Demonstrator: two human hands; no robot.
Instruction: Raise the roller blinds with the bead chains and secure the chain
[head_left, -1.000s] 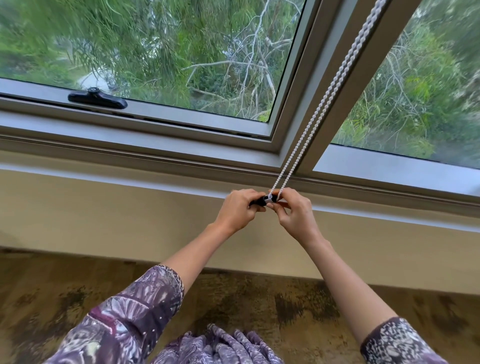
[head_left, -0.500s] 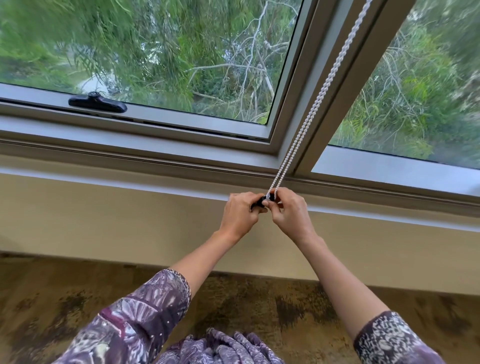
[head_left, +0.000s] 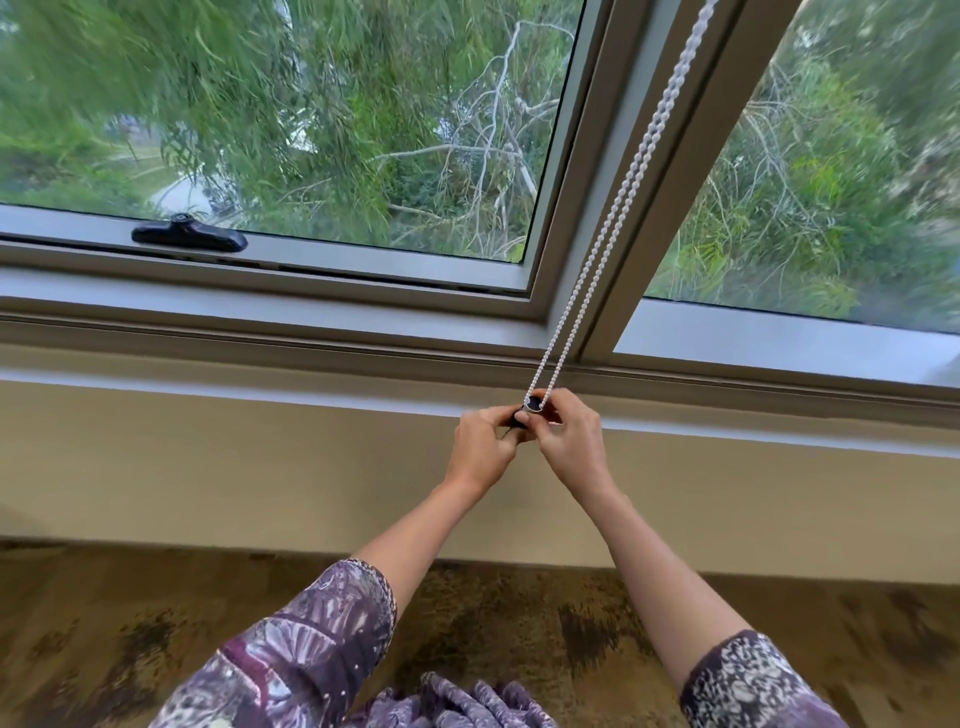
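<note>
A white bead chain (head_left: 628, 179) runs as two taut strands down the grey window mullion (head_left: 670, 171) from the top of the view to just below the sill. Its lower loop ends at a small black chain holder (head_left: 529, 408). My left hand (head_left: 480, 449) pinches the holder from the left with closed fingers. My right hand (head_left: 569, 441) pinches the holder and the chain loop from the right. Both hands touch each other around it, so most of the holder is hidden. No blind fabric is in view.
A black window latch (head_left: 189, 236) sits on the left sash frame. A grey sill ledge (head_left: 260, 382) runs across above a beige wall (head_left: 208, 467). Mottled brown carpet (head_left: 571, 639) lies below. Trees fill both panes.
The view has drifted slightly, so the chain looks a little steeper. Both hands stay together on the black holder at the chain's lower end, with only small finger movements.
</note>
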